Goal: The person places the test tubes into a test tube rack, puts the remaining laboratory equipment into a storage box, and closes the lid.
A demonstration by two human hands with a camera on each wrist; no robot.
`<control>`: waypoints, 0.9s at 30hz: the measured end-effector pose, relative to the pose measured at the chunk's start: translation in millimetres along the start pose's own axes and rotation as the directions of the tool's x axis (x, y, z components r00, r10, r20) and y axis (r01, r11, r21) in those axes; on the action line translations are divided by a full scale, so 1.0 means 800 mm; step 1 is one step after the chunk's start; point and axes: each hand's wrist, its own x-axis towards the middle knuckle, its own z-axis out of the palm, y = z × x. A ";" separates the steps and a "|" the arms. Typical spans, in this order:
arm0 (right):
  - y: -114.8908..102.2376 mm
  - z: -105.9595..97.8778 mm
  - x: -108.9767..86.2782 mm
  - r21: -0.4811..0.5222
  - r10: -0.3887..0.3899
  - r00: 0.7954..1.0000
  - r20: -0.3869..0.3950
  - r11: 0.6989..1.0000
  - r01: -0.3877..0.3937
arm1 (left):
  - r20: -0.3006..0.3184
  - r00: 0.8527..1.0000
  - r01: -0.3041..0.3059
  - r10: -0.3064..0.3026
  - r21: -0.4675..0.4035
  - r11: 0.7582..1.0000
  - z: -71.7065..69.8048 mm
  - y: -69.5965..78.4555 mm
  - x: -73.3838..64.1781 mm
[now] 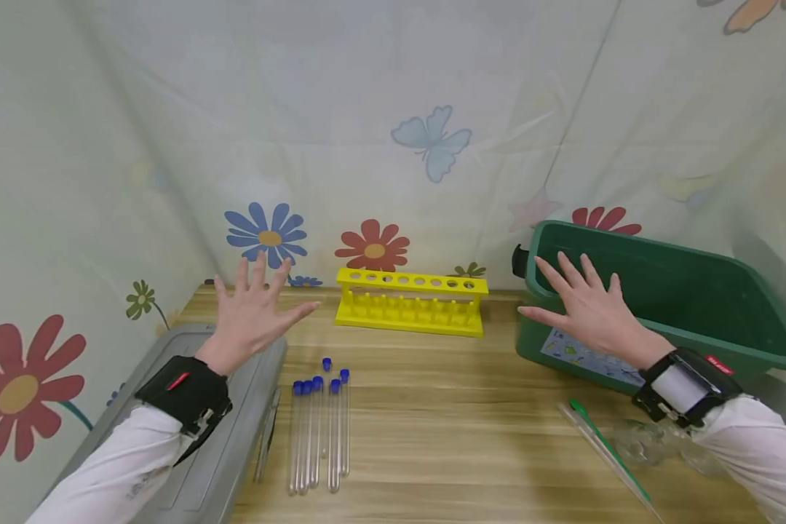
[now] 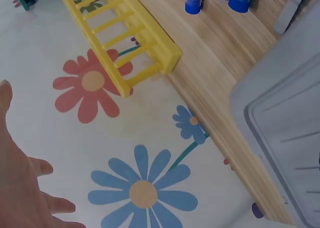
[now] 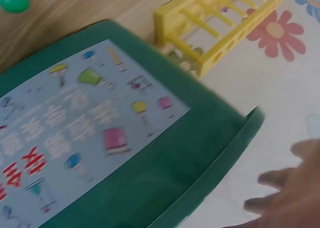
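Note:
Both hands hang in the air with fingers spread, holding nothing. In the head view my left hand [image 1: 250,320] is over the far end of a grey plastic lid [image 1: 193,429], left of the test tubes. My right hand [image 1: 589,309] is in front of the green bin [image 1: 661,287], overlapping its near wall in this view. Several clear test tubes [image 1: 334,437] with blue caps lie side by side on the wooden table. Between the hands, further back, stands a yellow test tube rack [image 1: 409,302] with a row of holes and pegs and no tubes in it.
Metal tweezers [image 1: 267,437] lie beside the grey lid. At the right lie a clear rod [image 1: 605,455], a thin green-ended tool [image 1: 602,433] and clear glassware [image 1: 638,442], partly behind the right forearm. A flower-printed curtain [image 1: 340,145] closes off the table's back.

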 end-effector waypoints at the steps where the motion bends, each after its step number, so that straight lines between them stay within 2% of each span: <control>1: -0.004 -0.001 0.002 0.001 -0.013 1.000 -0.021 1.000 0.013 | 0.000 1.000 -0.002 0.002 -0.012 1.000 0.002 0.003 0.002; 3: -0.016 0.000 0.008 0.007 -0.046 0.996 -0.079 0.999 0.046 | -0.008 1.000 -0.014 0.014 -0.034 0.999 0.006 0.010 0.008; 6: -0.037 0.004 0.021 0.006 -0.119 0.978 -0.173 0.993 0.122 | -0.022 0.999 -0.051 0.050 -0.044 0.998 0.015 0.024 0.018; 9: -0.059 0.013 0.037 0.017 -0.182 0.957 -0.227 0.981 0.191 | -0.026 0.995 -0.093 0.092 -0.034 0.995 0.027 0.041 0.027; 10: -0.066 0.016 0.041 0.023 -0.189 0.955 -0.228 0.980 0.199 | -0.023 0.994 -0.105 0.104 -0.025 0.994 0.031 0.046 0.031; 14: -0.091 0.036 0.060 0.080 -0.163 0.972 -0.169 0.981 0.178 | 0.014 0.991 -0.131 0.131 -0.006 0.991 0.053 0.068 0.042; 19: -0.107 0.070 0.080 0.160 -0.092 0.996 -0.021 0.983 0.094 | 0.063 0.988 -0.135 0.139 -0.054 0.989 0.078 0.083 0.050; 23: -0.105 0.094 0.090 0.202 -0.049 0.997 0.066 0.979 0.035 | 0.096 0.987 -0.118 0.129 -0.109 0.987 0.094 0.088 0.052; 27: -0.096 0.111 0.099 0.223 -0.032 0.993 0.113 0.975 0.006 | 0.139 0.985 -0.087 0.105 -0.130 0.988 0.104 0.092 0.059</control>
